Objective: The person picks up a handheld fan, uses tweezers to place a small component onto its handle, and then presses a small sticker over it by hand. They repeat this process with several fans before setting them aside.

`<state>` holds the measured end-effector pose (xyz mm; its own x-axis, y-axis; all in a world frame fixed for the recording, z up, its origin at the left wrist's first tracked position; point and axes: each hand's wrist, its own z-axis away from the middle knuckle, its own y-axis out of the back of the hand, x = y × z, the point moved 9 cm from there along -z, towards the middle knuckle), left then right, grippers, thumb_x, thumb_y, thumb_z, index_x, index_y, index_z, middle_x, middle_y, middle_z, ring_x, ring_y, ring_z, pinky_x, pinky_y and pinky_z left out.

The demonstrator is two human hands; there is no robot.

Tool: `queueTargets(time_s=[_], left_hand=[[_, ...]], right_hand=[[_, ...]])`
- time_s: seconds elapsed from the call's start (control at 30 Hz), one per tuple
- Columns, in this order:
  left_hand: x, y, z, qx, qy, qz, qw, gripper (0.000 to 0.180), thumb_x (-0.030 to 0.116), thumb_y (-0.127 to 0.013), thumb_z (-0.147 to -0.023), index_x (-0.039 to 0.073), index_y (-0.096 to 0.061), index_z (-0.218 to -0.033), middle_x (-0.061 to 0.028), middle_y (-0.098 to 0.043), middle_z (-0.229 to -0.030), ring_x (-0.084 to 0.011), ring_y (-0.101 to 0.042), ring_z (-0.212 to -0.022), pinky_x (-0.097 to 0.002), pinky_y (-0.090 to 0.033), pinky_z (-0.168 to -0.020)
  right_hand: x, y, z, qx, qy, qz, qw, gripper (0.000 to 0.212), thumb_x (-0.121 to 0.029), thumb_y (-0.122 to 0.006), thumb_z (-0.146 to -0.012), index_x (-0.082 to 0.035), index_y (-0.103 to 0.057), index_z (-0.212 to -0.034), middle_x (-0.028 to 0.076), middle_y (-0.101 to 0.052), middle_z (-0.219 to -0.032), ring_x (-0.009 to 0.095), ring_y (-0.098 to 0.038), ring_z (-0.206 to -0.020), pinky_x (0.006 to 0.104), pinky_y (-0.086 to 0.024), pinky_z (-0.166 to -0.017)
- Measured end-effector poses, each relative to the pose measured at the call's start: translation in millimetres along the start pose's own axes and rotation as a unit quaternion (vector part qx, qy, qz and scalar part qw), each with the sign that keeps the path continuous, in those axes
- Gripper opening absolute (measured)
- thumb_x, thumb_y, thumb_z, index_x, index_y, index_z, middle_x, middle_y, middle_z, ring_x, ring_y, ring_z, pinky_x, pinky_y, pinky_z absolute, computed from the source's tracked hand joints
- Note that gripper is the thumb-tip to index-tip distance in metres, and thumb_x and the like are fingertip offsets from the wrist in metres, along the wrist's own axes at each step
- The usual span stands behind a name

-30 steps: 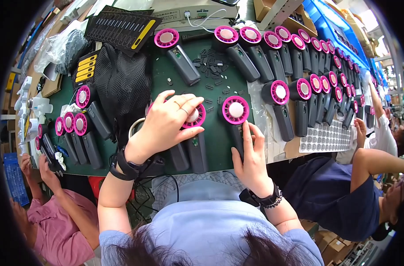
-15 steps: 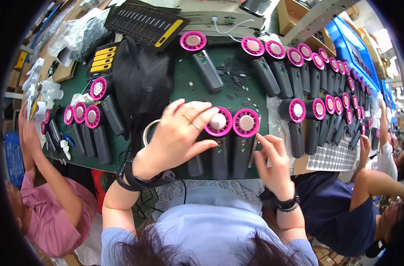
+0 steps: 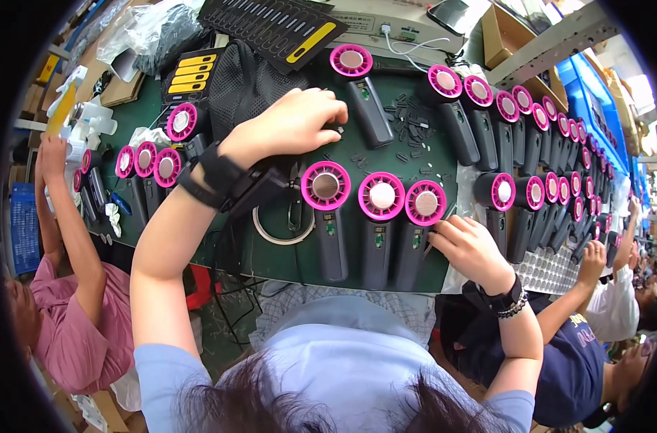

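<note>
Three handheld fans with pink rims and dark grey handles lie in a row before me: a left fan [image 3: 332, 245], a middle fan [image 3: 376, 252] and a right fan [image 3: 410, 256]. Green circuit board shows in their handle openings. My left hand [image 3: 299, 123] is open beyond the row, thumb and forefinger apart around a tiny pale piece [image 3: 339, 130] on the green table. Beside the right fan's handle, my right hand [image 3: 472, 249] is closed, with a thin metal tool [image 3: 428, 250] partly showing at its fingertips.
Another fan [image 3: 371, 112] lies farther back near scattered small black pieces [image 3: 411, 119]. Several fans [image 3: 519, 195] stand in rows at right. A black mesh bag [image 3: 252, 83] and a pale ring-shaped cable [image 3: 281, 240] lie left. Co-workers sit on both sides.
My left hand has moved from the fans to the far side, uncovering the left fan. My right hand has closed near the right fan's handle. The view has shifted slightly.
</note>
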<state>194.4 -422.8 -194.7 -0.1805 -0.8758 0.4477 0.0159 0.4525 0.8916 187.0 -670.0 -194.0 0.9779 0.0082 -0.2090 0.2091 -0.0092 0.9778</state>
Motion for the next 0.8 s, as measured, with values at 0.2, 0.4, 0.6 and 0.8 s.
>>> queueTargets(time_s=[0.2, 0.4, 0.6, 0.8], left_hand=[[-14, -13, -5, -0.025, 0.043, 0.042, 0.998, 0.027, 0.019, -0.072, -0.078, 0.003, -0.059, -0.096, -0.0102, -0.06, -0.088, -0.0282, -0.059, -0.088, -0.0379, -0.048, -0.079], [-15, -15, 2, 0.015, 0.075, -0.049, 0.996, 0.031, 0.025, -0.074, -0.075, 0.002, -0.058, -0.087, -0.0108, -0.06, -0.086, -0.0282, -0.06, -0.085, -0.0379, -0.048, -0.078], [-17, -24, -7, 0.013, 0.118, -0.04, 0.992, 0.03, 0.029, -0.073, -0.071, 0.003, -0.06, -0.079, -0.0125, -0.062, -0.081, -0.0302, -0.062, -0.081, -0.0405, -0.049, -0.073], [-22, -27, -6, 0.016, 0.137, -0.015, 0.99, 0.027, 0.026, -0.07, -0.07, 0.003, -0.06, -0.082, -0.0114, -0.062, -0.08, -0.0289, -0.063, -0.078, -0.0396, -0.05, -0.069]], right_hand=[[-1, -2, 1, -0.038, 0.048, 0.012, 0.998, 0.021, -0.009, -0.064, -0.07, -0.003, -0.062, -0.09, 0.005, -0.056, -0.092, 0.02, -0.057, -0.082, 0.0334, -0.05, -0.072], [5, -3, 2, -0.012, 0.034, 0.011, 0.999, 0.02, -0.008, -0.064, -0.071, -0.002, -0.062, -0.09, 0.006, -0.056, -0.092, 0.021, -0.059, -0.082, 0.0329, -0.051, -0.069], [18, 5, 6, -0.014, 0.043, -0.004, 0.999, 0.019, -0.003, -0.065, -0.072, -0.001, -0.061, -0.09, 0.008, -0.062, -0.1, 0.023, -0.062, -0.084, 0.0337, -0.053, -0.066], [29, 39, 21, 0.15, -0.008, -0.078, 0.986, 0.02, 0.002, -0.068, -0.073, 0.001, -0.06, -0.091, 0.015, -0.065, -0.103, 0.026, -0.065, -0.085, 0.0346, -0.055, -0.069]])
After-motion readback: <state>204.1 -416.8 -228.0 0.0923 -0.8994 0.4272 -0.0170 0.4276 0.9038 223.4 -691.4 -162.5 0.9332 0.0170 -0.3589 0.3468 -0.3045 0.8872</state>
